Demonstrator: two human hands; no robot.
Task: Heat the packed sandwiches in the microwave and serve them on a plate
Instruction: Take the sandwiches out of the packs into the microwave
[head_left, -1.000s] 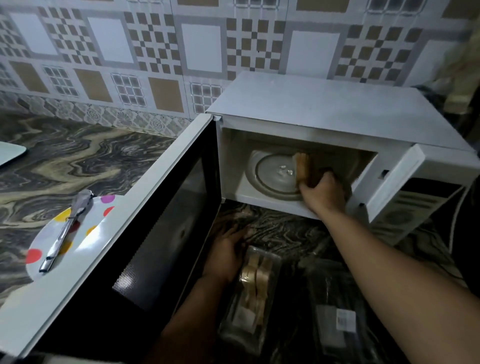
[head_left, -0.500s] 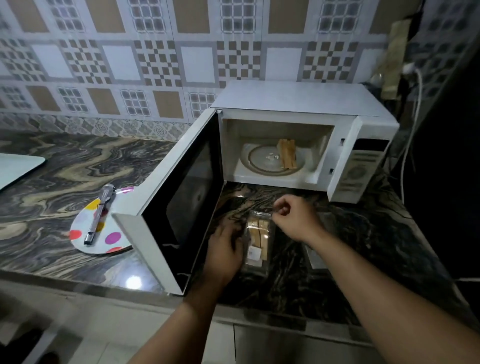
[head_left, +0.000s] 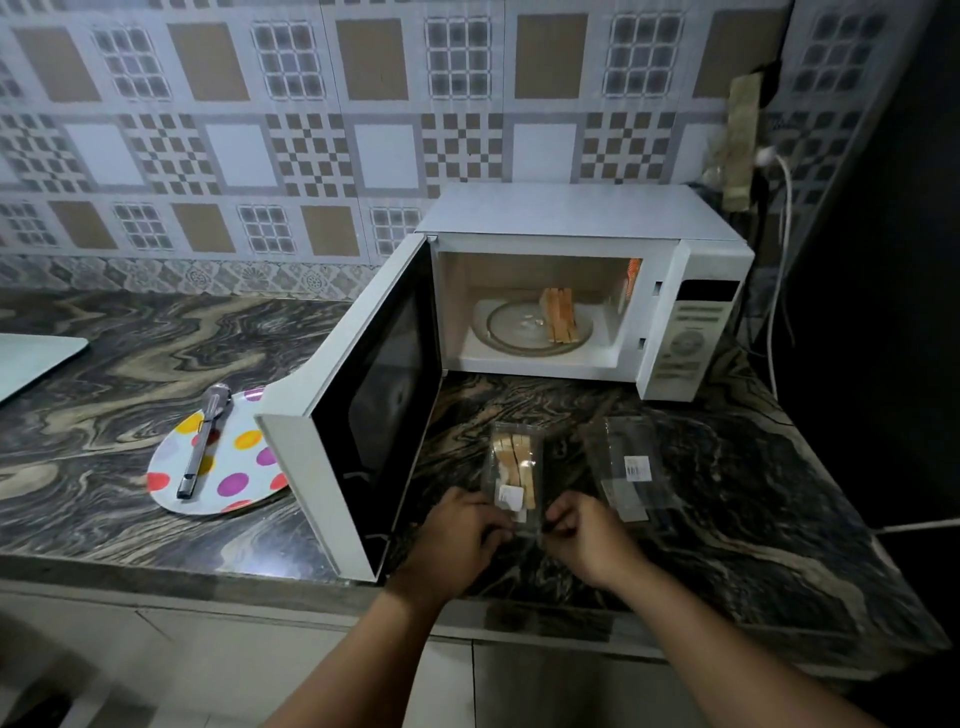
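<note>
Both hands are pinching the near end of the sandwich pack (head_left: 511, 475), left hand (head_left: 457, 540) at its 7 o'clock corner, right hand (head_left: 587, 535) at 5, fingers curled tight. Pack sits near the counter's front edge (head_left: 234, 569). Microwave (head_left: 582, 218) at 12, door (head_left: 358, 410) swung wide, one sandwich (head_left: 558, 314) on the turntable. Empty wrapper (head_left: 631, 470) at 2, spotted plate (head_left: 228, 467) with tongs (head_left: 202, 441) at 9.
</note>
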